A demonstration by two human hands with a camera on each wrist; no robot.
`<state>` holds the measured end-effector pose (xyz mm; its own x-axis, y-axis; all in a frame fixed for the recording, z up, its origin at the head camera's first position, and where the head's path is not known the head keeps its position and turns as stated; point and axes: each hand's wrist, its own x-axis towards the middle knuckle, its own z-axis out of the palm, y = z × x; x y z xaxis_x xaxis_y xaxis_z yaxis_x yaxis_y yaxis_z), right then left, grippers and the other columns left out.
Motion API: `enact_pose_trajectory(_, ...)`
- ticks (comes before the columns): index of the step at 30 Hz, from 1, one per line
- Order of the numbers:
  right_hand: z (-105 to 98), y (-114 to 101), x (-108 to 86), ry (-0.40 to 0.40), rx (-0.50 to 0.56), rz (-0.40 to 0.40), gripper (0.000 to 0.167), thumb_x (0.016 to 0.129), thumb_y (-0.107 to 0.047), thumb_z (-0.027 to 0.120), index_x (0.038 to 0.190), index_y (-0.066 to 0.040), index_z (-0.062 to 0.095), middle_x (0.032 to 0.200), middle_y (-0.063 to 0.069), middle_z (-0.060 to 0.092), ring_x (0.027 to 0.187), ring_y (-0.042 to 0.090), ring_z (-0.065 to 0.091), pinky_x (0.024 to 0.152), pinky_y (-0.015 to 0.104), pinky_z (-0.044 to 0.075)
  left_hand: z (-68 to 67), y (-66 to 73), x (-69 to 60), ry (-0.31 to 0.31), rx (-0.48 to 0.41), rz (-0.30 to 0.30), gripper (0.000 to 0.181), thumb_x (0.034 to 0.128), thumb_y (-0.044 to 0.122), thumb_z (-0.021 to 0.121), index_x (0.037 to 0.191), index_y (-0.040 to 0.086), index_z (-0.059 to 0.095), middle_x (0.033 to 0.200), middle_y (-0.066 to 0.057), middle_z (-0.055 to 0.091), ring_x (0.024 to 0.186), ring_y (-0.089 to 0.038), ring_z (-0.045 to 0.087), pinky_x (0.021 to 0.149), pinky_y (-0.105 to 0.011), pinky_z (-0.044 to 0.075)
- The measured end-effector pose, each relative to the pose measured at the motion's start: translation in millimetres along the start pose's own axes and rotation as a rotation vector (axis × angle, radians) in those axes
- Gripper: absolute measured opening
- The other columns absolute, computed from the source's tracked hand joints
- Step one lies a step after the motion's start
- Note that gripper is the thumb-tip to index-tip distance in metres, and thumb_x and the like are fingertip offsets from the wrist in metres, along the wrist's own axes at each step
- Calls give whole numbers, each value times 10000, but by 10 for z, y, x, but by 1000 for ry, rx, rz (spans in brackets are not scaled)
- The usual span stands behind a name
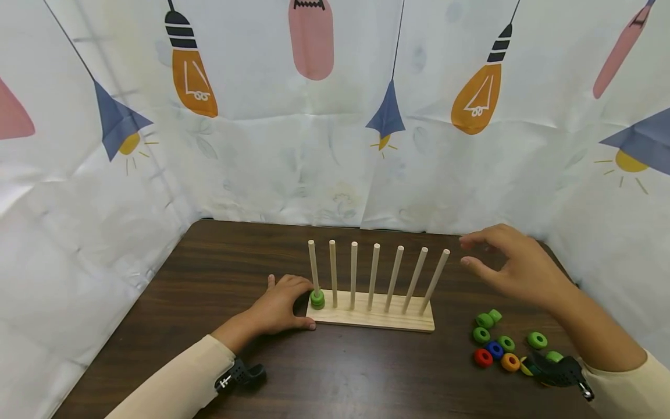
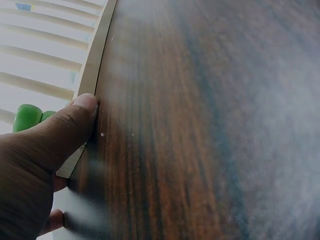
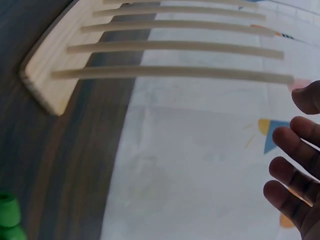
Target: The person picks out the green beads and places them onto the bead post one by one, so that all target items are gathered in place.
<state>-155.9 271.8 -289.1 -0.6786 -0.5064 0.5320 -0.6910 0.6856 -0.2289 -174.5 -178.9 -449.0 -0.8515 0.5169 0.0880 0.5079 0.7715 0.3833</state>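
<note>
A pale wooden peg rack point(image 1: 366, 311) stands on the table, with several upright dowels on its flat base. Two or so green beads point(image 1: 317, 299) are stacked at the foot of its leftmost dowel; they also show as a green bead point(image 2: 28, 118) in the left wrist view. My left hand point(image 1: 282, 305) holds the rack's left end, with the thumb point(image 2: 75, 120) against the front edge and fingers round the far side. Raised in the air right of the rightmost dowel, my right hand point(image 1: 515, 265) has its fingers apart and nothing between them.
Loose beads lie right of the rack, below my right forearm: several green ones point(image 1: 481, 335), a red bead point(image 1: 483, 358), a blue bead point(image 1: 494, 350) and an orange bead point(image 1: 510, 362). Behind the dark wooden table point(image 1: 366, 378) hangs a lamp-printed white cloth point(image 1: 293, 169).
</note>
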Motion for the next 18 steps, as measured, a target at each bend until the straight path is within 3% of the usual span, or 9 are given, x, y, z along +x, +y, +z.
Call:
enact_pose_trajectory(4,7,75,-164,-22,-25,43,419,789,-75,879,1167,-170,727,1104,-68,702,940,54,564,805,184,444,-3,7,0,2,4,0,698,758,484,897,1313,148,639,1373,-46,594,1353,-306,463,1029,-848,128)
enact_pose_trajectory(10,62,148,-406,-90,-51,170,354,870,-170,840,1200,-177,712,1159,-35,676,965,141,594,815,228,463,-13,10,-2,-3,6,-4,702,760,485,895,1317,145,637,1377,-49,591,1355,-308,461,1031,-846,130)
enact_pose_trajectory(18,175,321,-745,-142,-47,259,324,908,-218,810,1211,-165,710,1196,-2,672,981,180,607,789,310,506,-11,12,7,-12,9,-9,698,765,503,887,1322,164,637,1381,-33,591,1360,-297,459,1039,-840,129)
